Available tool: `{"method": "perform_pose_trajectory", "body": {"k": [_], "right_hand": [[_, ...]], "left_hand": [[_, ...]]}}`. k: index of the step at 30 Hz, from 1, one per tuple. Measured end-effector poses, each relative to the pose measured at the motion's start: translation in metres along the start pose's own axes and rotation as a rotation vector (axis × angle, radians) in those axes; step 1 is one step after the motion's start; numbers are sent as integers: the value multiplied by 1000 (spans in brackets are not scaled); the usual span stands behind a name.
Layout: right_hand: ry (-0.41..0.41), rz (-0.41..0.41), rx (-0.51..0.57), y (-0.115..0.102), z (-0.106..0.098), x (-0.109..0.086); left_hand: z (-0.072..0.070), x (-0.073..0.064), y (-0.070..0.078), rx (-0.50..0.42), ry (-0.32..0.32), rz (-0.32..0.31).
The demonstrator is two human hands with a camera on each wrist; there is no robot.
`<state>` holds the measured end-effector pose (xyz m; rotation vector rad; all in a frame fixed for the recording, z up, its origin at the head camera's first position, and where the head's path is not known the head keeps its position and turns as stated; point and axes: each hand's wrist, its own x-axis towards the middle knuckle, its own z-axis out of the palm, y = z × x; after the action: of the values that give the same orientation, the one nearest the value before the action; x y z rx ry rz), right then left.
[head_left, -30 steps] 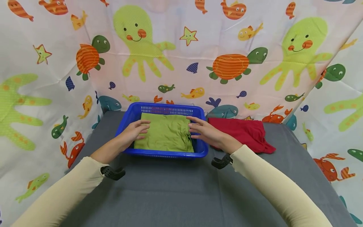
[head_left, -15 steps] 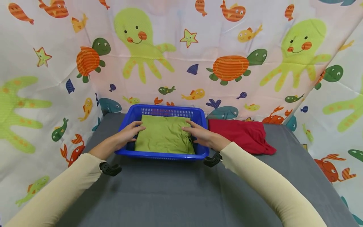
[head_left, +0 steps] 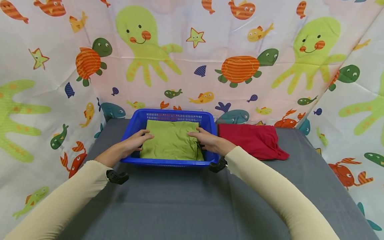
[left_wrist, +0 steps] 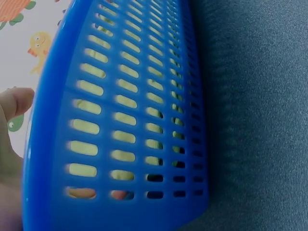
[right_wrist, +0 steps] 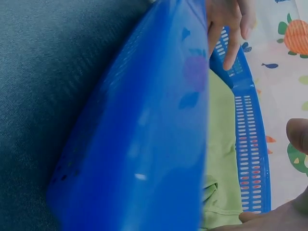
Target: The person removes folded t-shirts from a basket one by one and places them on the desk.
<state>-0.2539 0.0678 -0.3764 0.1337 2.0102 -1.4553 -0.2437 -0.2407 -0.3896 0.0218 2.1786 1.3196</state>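
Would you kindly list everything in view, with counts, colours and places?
Basket: one, blue, at the back of the table
Green cloth: one, green, folded inside the basket
Red cloth: one, red, right of the basket
Table: one, grey, under the basket and red cloth
Backdrop: sheet count unclear, pale with colourful sea creatures, behind and on both sides
Straps: two, black, one at each wrist
Sleeves: two, cream, on the forearms
Left hand: one, bare, at the basket's left side
Right hand: one, bare, at its right side
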Motion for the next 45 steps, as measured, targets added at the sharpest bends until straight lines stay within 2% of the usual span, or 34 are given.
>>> {"method": "perform_pose_trajectory", "body": {"k": [4, 12, 15, 19, 26, 30, 34, 39, 45], "right_hand": [[3, 18, -4, 0, 1, 4], [11, 19, 91, 3, 2, 11], [26, 0, 74, 4, 3, 9], [29, -31, 103, 5, 1, 6], [-15, -65, 220, 7, -1, 6], [-51, -67, 235, 7, -2, 7], [-66, -50, 185, 6, 0, 8], [-39, -22, 106, 6, 4, 8], [-17, 0, 121, 4, 3, 11]], "left_hand": [[0, 4, -1, 5, 9, -9], [-1, 7, -8, -34, 35, -43], [-1, 8, -9, -35, 41, -22], [2, 7, -9, -70, 81, 8], [2, 2, -7, -138, 152, 60], [2, 0, -7, -179, 165, 77], [1, 2, -7, -159, 147, 51], [1, 4, -8, -83, 69, 10], [-1, 5, -8, -64, 14, -9]]}}
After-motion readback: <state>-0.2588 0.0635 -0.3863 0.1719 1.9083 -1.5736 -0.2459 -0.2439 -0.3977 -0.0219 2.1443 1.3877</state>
